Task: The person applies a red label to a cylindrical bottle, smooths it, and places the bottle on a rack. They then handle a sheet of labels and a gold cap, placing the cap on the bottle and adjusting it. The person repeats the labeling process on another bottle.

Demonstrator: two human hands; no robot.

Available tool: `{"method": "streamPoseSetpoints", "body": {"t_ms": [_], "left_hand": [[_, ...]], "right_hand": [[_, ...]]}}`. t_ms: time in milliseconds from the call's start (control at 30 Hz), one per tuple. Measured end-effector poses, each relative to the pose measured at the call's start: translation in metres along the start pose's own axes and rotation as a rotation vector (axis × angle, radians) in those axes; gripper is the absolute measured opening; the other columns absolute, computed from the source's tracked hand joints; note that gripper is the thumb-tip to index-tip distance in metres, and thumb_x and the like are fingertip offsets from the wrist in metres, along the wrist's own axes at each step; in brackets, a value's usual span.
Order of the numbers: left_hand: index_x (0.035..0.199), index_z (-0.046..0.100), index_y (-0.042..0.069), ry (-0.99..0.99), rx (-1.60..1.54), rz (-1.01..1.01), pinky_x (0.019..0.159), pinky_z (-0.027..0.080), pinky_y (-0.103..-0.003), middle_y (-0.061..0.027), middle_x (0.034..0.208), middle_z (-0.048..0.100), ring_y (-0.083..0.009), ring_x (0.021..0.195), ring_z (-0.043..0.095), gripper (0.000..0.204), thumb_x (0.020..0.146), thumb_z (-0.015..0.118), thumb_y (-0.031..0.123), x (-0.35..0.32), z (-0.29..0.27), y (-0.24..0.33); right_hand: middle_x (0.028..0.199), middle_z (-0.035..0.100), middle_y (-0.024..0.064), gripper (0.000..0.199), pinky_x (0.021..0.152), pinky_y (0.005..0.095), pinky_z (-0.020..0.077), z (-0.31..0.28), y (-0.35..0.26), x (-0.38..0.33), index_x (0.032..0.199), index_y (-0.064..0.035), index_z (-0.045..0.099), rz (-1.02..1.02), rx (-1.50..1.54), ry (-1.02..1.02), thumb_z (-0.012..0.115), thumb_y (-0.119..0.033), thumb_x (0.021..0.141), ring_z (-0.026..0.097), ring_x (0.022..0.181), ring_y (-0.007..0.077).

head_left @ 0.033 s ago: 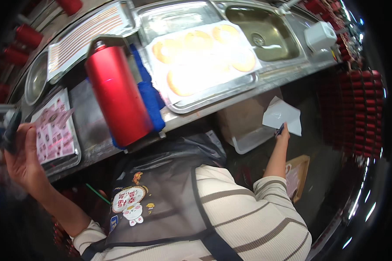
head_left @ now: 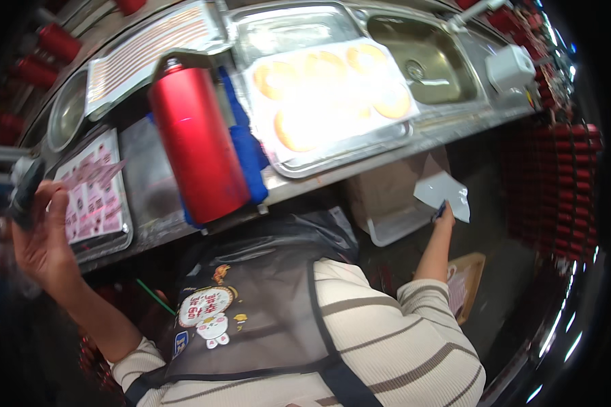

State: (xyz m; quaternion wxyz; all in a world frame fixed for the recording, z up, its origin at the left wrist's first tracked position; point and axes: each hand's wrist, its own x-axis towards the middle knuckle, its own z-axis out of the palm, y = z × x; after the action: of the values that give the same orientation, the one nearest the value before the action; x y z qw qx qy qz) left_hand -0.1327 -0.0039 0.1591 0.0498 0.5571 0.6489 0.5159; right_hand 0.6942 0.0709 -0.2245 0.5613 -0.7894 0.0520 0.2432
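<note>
While right hand (head_left: 447, 218) has grip closed around small dark-blue tool (head_left: 439, 211), glossy white angular sheet (head_left: 441, 190) lies just beyond, long axis crosswise; left hand (head_left: 45, 244) well apart, fingers curled, hold unclear.

A long metal counter (head_left: 455, 126) with an inset steel sink (head_left: 441, 51) stands above a dark floor (head_left: 499, 278).

A red cylinder (head_left: 200, 149) sits on the desk (head_left: 465, 119). Left of the cylinder are a tray (head_left: 128, 229) bearing a printed sheet (head_left: 91, 218) and the left grip (head_left: 46, 249), with a pink film (head_left: 95, 175) at its fingertips. Well right of the cylinder, the right grip (head_left: 446, 218) clasps a dark blue object (head_left: 438, 213), by a white sheet (head_left: 441, 189).
</note>
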Motion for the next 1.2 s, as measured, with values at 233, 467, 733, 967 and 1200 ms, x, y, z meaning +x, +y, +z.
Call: {"method": "streamPoseSetpoints", "body": {"t_ms": [233,467,733,967,1200], "left_hand": [[0.120,0.065,-0.007,-0.119,-0.244,0.125,0.083,0.050,-0.031,-0.0127,0.088,0.072,-0.0188,0.083,0.067,0.043,0.079,0.077,-0.008,-0.018,-0.002,0.068],[0.116,0.064,-0.005,-0.196,-0.467,-0.098,0.076,0.054,-0.028,-0.0105,0.090,0.072,-0.0140,0.084,0.068,0.034,0.083,0.073,-0.008,0.007,0.052,0.075],[0.090,0.060,-0.004,-0.385,-0.280,-0.096,0.070,0.053,-0.027,-0.0065,0.081,0.068,-0.0092,0.076,0.063,0.013,0.087,0.069,0.004,0.045,0.108,0.020],[0.083,0.057,-0.003,-0.306,-0.290,-0.157,0.067,0.052,-0.028,-0.0086,0.080,0.067,-0.0101,0.072,0.061,0.016,0.084,0.070,0.004,0.040,0.118,0.010],[0.111,0.058,-0.002,0.007,-0.196,-0.133,0.082,0.052,-0.033,-0.0128,0.101,0.067,-0.0214,0.091,0.065,0.027,0.088,0.070,0.009,0.031,0.130,-0.019]], "right_hand": [[0.110,0.072,0.0105,0.027,0.087,0.0302,0.0528,0.123,-0.108,-0.121,0.115,0.0034,0.069,-1.239,-0.152,-0.229,0.068,-0.005,0.089,0.066,0.093,0.0177],[0.121,0.065,0.0079,0.042,0.073,0.0234,0.0470,0.147,-0.153,-0.489,0.132,-0.0011,0.059,-1.052,-0.114,-1.271,0.063,0.003,0.090,0.058,0.082,0.0070],[0.109,0.055,0.0205,0.099,0.075,0.0391,0.0483,0.129,-0.093,-0.605,0.156,-0.0094,0.029,-1.227,-0.461,-1.699,0.082,-0.035,0.076,0.056,0.085,0.0301],[0.109,0.053,0.0244,0.103,0.081,0.0420,0.0472,0.126,-0.097,-0.616,0.159,-0.0097,0.021,-1.176,-0.562,-1.675,0.080,-0.035,0.078,0.054,0.090,0.0343],[0.106,0.055,0.0207,0.099,0.080,0.0393,0.0455,0.124,-0.109,-0.617,0.159,-0.0118,0.025,-1.161,-0.600,-1.727,0.079,-0.032,0.080,0.050,0.088,0.0310]]}}
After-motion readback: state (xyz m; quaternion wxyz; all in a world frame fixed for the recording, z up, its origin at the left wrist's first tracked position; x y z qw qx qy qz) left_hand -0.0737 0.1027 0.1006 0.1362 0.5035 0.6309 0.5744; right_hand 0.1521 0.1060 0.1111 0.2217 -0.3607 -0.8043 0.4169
